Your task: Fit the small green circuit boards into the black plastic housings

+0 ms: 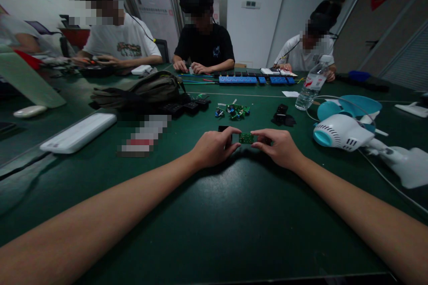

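A small green circuit board (246, 138) is pinched between my two hands, just above the table (240, 213). My left hand (216, 146) grips its left edge with thumb and fingertips, and my right hand (277, 146) grips the right edge in the same way. Partly hidden behind my left hand lies a black piece (225, 129). Farther back sits a loose pile of green circuit boards (236, 111) with blue parts. To the right of that pile are some small black pieces (283, 116).
A white and teal fan (339, 132) lies on the right, near a water bottle (312, 83). On the left are a white power bank (79, 133) and a dark bag (143, 90). Blue modules (237, 79) line the back, where several people work.
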Tool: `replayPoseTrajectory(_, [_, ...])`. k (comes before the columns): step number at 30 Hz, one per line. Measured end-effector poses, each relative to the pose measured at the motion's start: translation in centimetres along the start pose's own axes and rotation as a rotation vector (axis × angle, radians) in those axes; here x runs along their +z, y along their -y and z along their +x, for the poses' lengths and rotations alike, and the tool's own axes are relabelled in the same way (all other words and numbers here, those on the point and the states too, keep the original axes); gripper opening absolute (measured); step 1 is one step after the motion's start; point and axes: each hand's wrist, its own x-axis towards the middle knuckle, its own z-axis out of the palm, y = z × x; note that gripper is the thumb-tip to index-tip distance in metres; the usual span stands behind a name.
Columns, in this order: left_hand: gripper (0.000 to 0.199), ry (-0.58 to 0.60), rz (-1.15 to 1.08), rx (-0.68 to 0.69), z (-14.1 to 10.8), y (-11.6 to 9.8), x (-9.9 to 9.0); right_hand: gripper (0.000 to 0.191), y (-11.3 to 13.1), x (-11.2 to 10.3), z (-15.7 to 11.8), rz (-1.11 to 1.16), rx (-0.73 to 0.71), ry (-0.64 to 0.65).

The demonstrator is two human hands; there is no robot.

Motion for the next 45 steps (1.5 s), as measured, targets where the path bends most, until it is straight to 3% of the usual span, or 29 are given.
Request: replayPoseTrajectory(45, [0.032, -0.041, 0.056, 0.018, 0.01, 0.54, 0.5, 0.027, 0.05, 0.14, 0.02, 0.021, -0.008, 0.013])
